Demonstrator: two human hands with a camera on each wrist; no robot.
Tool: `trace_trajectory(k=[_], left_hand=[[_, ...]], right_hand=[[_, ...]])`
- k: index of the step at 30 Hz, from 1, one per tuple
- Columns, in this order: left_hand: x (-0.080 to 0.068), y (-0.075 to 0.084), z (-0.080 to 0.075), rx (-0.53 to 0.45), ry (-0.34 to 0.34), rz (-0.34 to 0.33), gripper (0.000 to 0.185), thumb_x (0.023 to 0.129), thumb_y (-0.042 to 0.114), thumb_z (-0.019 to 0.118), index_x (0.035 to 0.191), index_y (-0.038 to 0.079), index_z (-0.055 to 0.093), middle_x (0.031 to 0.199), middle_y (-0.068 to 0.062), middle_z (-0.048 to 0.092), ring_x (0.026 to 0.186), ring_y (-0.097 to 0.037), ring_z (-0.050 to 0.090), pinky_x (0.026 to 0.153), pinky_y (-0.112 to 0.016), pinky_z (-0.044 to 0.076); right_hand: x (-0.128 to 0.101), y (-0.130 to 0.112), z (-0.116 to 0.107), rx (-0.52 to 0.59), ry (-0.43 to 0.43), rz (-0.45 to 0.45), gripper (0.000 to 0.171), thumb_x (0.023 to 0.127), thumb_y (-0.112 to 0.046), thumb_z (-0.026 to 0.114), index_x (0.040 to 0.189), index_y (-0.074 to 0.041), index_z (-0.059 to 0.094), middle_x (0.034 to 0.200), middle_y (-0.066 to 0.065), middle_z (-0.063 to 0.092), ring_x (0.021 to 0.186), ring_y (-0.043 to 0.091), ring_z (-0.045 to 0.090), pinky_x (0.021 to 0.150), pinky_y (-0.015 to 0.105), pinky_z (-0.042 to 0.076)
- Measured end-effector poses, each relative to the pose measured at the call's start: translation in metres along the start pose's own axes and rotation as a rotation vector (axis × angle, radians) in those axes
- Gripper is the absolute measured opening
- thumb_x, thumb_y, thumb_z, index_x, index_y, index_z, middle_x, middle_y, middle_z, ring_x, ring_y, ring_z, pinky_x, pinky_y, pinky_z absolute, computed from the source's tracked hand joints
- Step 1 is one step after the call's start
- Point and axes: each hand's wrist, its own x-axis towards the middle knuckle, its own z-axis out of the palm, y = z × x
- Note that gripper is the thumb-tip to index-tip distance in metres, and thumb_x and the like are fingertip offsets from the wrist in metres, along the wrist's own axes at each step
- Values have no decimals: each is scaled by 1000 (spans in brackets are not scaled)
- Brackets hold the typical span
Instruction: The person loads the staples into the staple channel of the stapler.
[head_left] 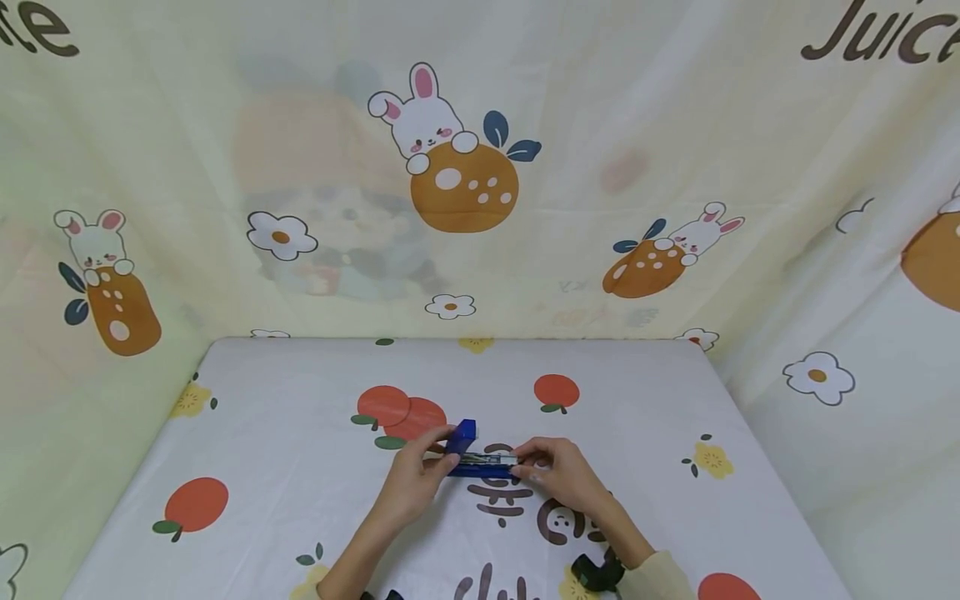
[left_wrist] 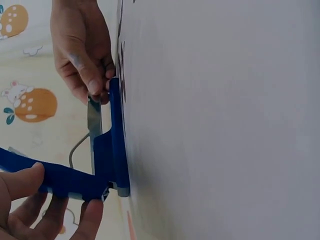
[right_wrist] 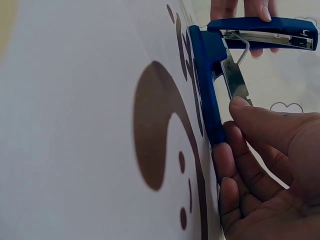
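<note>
A blue stapler (head_left: 483, 472) rests on the tablecloth with its top cover (right_wrist: 260, 30) swung up from the base. My left hand (head_left: 415, 475) grips that raised cover, thumb on one side and fingers on the other, as the left wrist view shows. The metal staple magazine (right_wrist: 234, 77) lies bare between cover and base, and a bent wire arm (left_wrist: 74, 147) links it to the cover. At the stapler's front end is my right hand (head_left: 562, 475). Its thumb presses the magazine's tip while curled fingers touch the end of the blue base (right_wrist: 209, 95).
A white tablecloth (head_left: 300, 433) printed with fruit and flowers covers the table. Patterned curtains (head_left: 570, 275) hang behind it and at both sides. Black strap-like gear (head_left: 598, 573) sits at my right wrist.
</note>
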Motion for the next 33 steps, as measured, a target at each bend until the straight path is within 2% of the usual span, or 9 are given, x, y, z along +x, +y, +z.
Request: trace_trajectory(k=[10,14,21,25,29,33], left_hand=[[0,4,5,62,29,38,39,94,16,65,132,21,59,124,-4,65,110,-22,61,90,-30,58],[1,6,6,85,34,31,39,93,16,66,132,22,60,123,-4,65,109,-20,60,89,-29,59],[0,9,9,124,42,39,37,93,17,66,129,22,62,119,-2,67,108,-17,59,86,-25,58],[0,11,12,179,66,50,36,92,19,68,127,23,64,119,0,68,107,-17,57,83,-22,54],[-1,13,15,252,99,71,35,91,21,69,126,22,65,120,2,70,104,-17,55,81,-27,48],[0,15,18,292,123,101,34,90,20,70,124,21,67,119,1,71,105,-18,55,86,-36,47]], right_hand=[[0,0,-2,4,-7,-7,17,85,-24,76,101,-21,73,85,-10,69,76,8,60,71,18,52],[0,-1,-2,2,-8,-10,17,86,-23,75,102,-21,73,85,-10,68,77,8,60,72,18,52],[0,0,-2,6,-10,-5,17,86,-23,75,103,-20,73,86,-10,68,76,8,60,71,18,52],[0,0,-2,2,-15,-9,18,86,-23,75,103,-20,73,86,-9,68,76,8,60,71,18,52],[0,0,-2,0,-23,-11,17,87,-23,74,104,-20,73,87,-9,68,77,8,61,72,18,52],[0,0,-2,-3,-24,-9,17,87,-22,74,104,-21,73,87,-9,68,77,8,61,73,17,52]])
